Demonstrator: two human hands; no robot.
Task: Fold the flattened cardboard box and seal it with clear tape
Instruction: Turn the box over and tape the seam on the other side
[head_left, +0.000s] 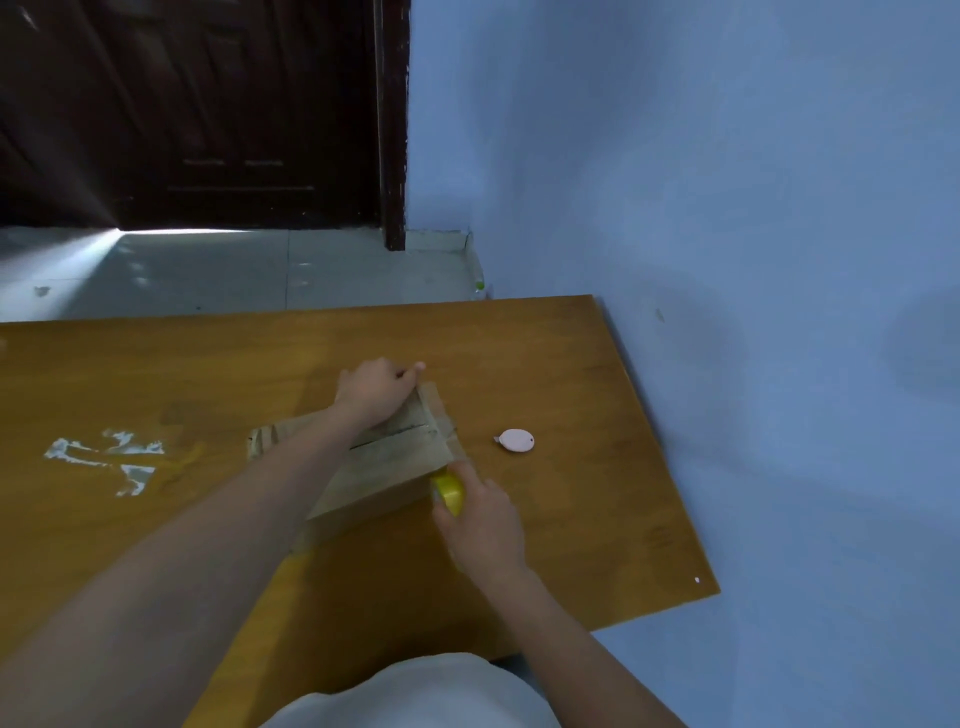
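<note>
**A:** What is held, and where?

**B:** A folded cardboard box (384, 457) is seen near the middle of a wooden table (156, 374). The left hand (376, 389) is laid over the box's far top edge, its fingers curled and pinched on that edge. A yellow tape roll (449, 491) is gripped in the right hand (483, 530), pressed against the box's near right corner. A strip of clear tape (439, 421) is stretched between the two grips, along the box's right end.

**A:** What lies around the grips?

**B:** Just right of the taped end, apart from the box, a small pink oval object (514, 440) is seen on the table; what it is cannot be told. Farther right of the right hand, bare tabletop runs to the table's right edge, which is set against a blue wall (727, 208). Well to the left of the left forearm, pale scraps of tape residue (104, 457) are stuck to the wood. Beyond the left hand, bare wood reaches the far table edge, past which a pale floor (208, 270) and a dark door (208, 104) are shown.
</note>
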